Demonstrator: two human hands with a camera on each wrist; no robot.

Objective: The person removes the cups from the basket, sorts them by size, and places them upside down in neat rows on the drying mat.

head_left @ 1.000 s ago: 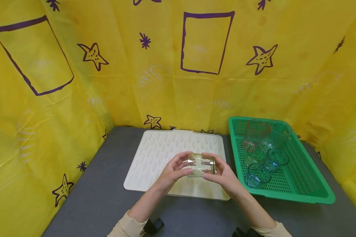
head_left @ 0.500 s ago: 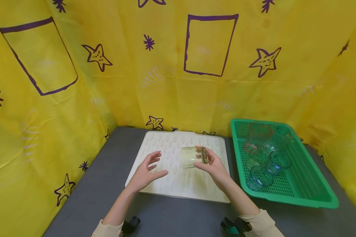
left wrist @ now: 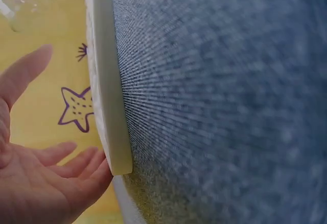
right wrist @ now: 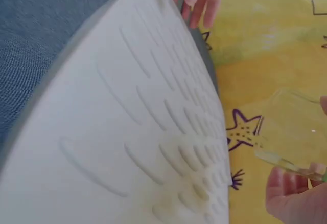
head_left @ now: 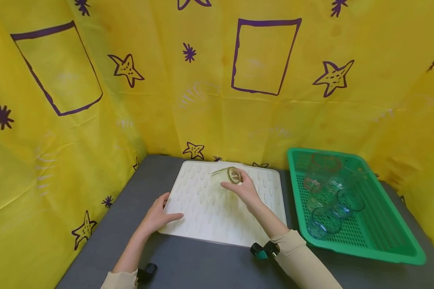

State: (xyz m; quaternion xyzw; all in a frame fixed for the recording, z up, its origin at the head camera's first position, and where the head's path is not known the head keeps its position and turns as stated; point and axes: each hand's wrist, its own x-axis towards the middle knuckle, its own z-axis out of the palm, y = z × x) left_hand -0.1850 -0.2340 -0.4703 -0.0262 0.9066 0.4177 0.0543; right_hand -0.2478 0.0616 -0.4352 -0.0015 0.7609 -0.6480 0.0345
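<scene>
A yellow-tinted glass tumbler [head_left: 234, 175] is held by its base end in my right hand [head_left: 245, 192]. It lies on its side in the air over the white drying mat [head_left: 199, 218], mouth pointing left. In the right wrist view, the clear wall of the tumbler [right wrist: 288, 132] shows above the curled fingers [right wrist: 288, 183]. My left hand [head_left: 158, 216] is at the mat's left edge, thumb spread over the surface. The left wrist view shows its relaxed fingers [left wrist: 76, 165] beside the mat's rim [left wrist: 115, 106], seemingly touching it.
A green perforated basket [head_left: 361, 257] stands right of the mat. Several drinking glasses sit in it, among them a blue-tinted glass [head_left: 323, 222] and a red-rimmed glass [head_left: 325, 162]. Yellow patterned cloth [head_left: 166, 112] encloses the grey tabletop [head_left: 130, 192] at the back and sides.
Both hands held the tumbler; then the left hand let go and moved left to the mat's edge. The right hand has carried the tumbler farther back, turning its base toward the head camera.
</scene>
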